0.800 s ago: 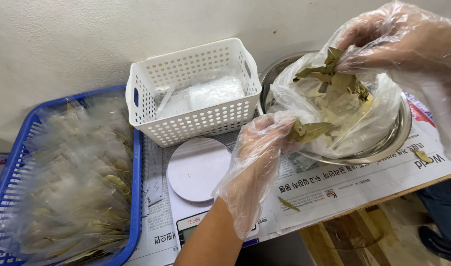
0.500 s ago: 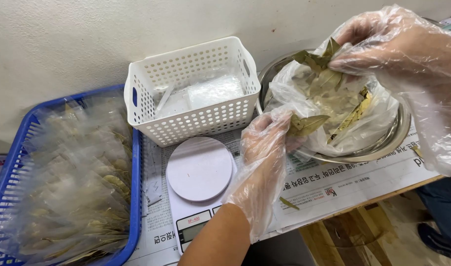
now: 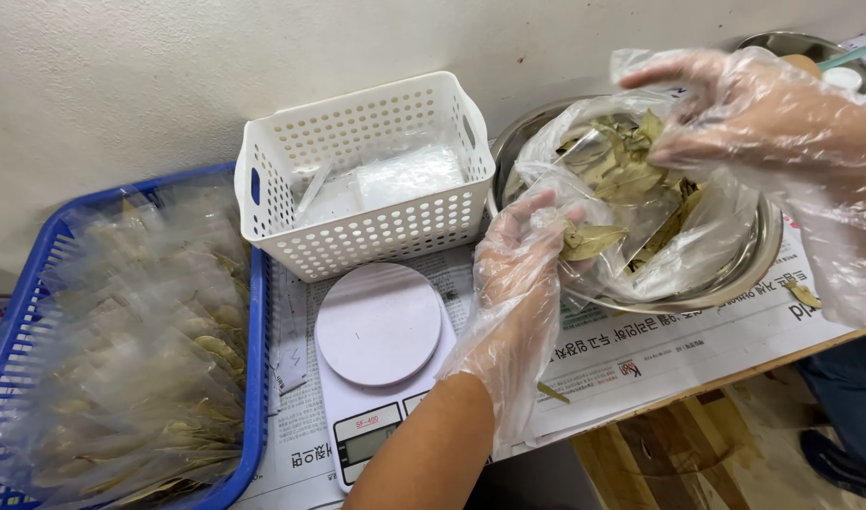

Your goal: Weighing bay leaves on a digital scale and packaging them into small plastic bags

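Here the table is crowded: a blue crate (image 3: 255,378) of filled packets fills the left, a white basket (image 3: 357,236) stands against the wall, a scale (image 3: 381,326) sits just in front of it, and a steel bowl (image 3: 735,279) takes the right, near the table's front edge. The only bare room is the strip of newspaper (image 3: 660,349) in front of the bowl.

The left hand (image 3: 523,274), in a loose clear glove, reaches up from below with the forearm angled toward the bowl. Its fingers are pinched on a small clear bag (image 3: 641,222) with a dry leaf (image 3: 589,241) at the thumb, at the bowl's near-left rim. The right hand (image 3: 735,113), also gloved, hangs over the bowl from the upper right, fingers bunched on a clump of leaves (image 3: 631,170); the glove film blurs the grip, so how tightly it closes is not clear. The clump sits above the bag's mouth, between the two hands, which are close but apart.
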